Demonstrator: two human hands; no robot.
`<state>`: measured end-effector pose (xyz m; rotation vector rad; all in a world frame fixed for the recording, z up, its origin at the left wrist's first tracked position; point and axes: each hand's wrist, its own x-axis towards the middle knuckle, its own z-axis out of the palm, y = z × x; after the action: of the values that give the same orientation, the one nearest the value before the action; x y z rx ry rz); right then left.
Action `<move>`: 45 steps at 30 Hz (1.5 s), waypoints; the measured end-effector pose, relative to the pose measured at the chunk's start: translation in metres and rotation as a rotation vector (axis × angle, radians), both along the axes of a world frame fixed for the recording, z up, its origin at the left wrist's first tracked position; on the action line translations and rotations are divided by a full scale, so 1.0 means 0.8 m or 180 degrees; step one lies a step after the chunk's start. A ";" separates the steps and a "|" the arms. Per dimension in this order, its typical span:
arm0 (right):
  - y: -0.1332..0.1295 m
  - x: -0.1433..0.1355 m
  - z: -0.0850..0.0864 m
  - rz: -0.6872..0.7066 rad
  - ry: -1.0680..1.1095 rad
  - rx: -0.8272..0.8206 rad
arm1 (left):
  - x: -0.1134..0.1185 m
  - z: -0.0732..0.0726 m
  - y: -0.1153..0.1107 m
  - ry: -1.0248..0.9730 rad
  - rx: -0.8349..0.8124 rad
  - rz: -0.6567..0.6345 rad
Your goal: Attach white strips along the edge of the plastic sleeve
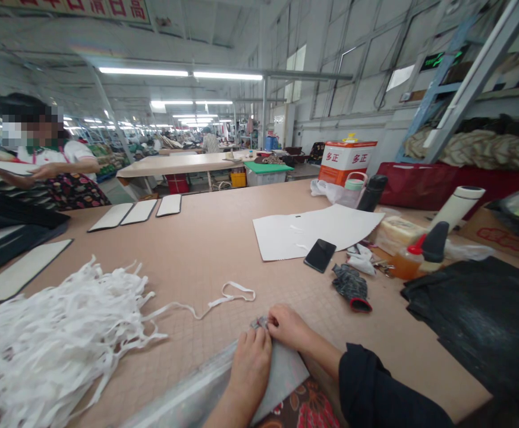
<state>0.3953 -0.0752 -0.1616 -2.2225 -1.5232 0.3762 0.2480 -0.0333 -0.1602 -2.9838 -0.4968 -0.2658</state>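
Close together near the front edge of the table, my left hand [251, 364] and my right hand [288, 327] are both closed at a small, crumpled greyish bunch [259, 322]. My right fingers pinch its right side, while the curled fingers of my left hand press against it from below. Under my hands lies a long sheet of cloudy, see-through plastic [183, 395], and the bunch seems to be its gathered end. A loose white strap [214, 303] curls on the table just beyond, trailing from a large heap of white straps [63, 333] at the left.
A phone [320, 255] overlaps a white sheet [304, 235] beyond my right hand. A dark knit glove [351, 286], an orange bottle [407, 261] and black material [482, 321] lie rightward. White panels [138, 211] rest far left, near a person [63, 160] holding another panel.
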 end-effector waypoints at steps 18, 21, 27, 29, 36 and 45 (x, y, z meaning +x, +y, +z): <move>0.009 0.007 0.004 -0.0038 0.0326 -0.0017 | -0.001 0.005 0.002 -0.0041 -0.0134 0.0076; 0.009 0.005 0.008 -0.0114 0.0360 0.0039 | -0.001 0.005 0.002 -0.0062 -0.0210 0.0117; -0.011 -0.021 0.008 0.0203 0.0397 0.0449 | -0.007 0.003 0.010 -0.0377 -0.0821 0.0602; -0.018 -0.028 0.006 0.0398 0.0379 0.0487 | -0.015 0.004 0.016 -0.0423 -0.1062 0.0728; -0.034 -0.040 0.008 0.1050 -0.0291 0.0430 | -0.039 0.008 0.020 0.0053 -0.0389 0.0061; -0.046 -0.041 0.004 0.1417 -0.0757 0.0294 | -0.105 0.005 0.033 0.0393 0.0145 -0.0200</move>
<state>0.3623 -0.1118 -0.1580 -1.8979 -2.1220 0.1666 0.1642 -0.0066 -0.1558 -2.9516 -0.3790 -0.0956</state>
